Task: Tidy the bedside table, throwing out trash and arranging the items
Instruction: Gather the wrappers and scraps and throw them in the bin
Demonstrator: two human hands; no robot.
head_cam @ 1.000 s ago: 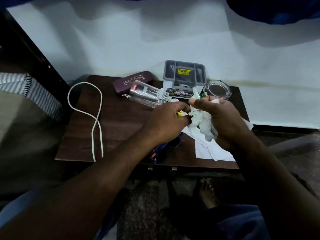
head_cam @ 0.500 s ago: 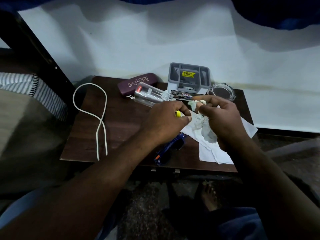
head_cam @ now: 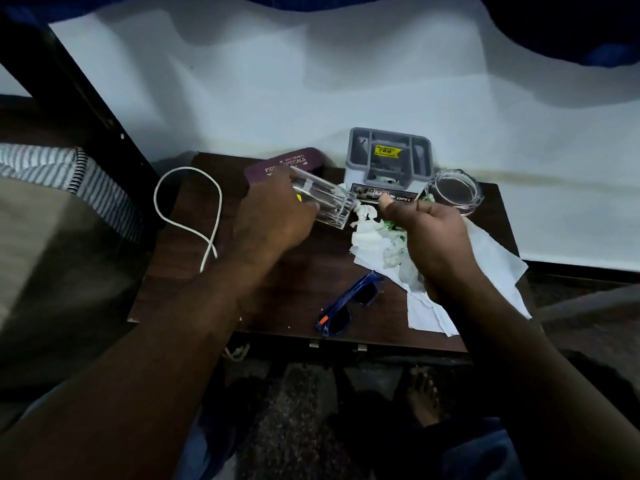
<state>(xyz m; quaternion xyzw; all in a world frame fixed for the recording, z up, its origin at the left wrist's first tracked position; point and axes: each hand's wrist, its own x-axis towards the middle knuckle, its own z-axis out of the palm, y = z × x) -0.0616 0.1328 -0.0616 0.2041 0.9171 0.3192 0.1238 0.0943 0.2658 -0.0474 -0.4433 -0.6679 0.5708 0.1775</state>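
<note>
The table (head_cam: 284, 292) under my hands is dark brown wood grain. My sunglasses (head_cam: 349, 299) are blue with an orange patch on one arm. The spectacle case (head_cam: 273, 164) is maroon with pale lettering. The organiser (head_cam: 388, 157) is grey, with a yellow sticker and a black label. The cord (head_cam: 187, 206) is white; so is the paper (head_cam: 485, 271), and the crumpled tissue (head_cam: 377, 237) shows green flecks. The glass (head_cam: 329, 199) and jar (head_cam: 453, 192) are clear. The bedding (head_cam: 69, 174) beside me is striped black and white.

L hand (head_cam: 273, 216) grips glass (head_cam: 325, 202) | R hand (head_cam: 433, 237) clutches tissue wad (head_cam: 381, 237)
</note>
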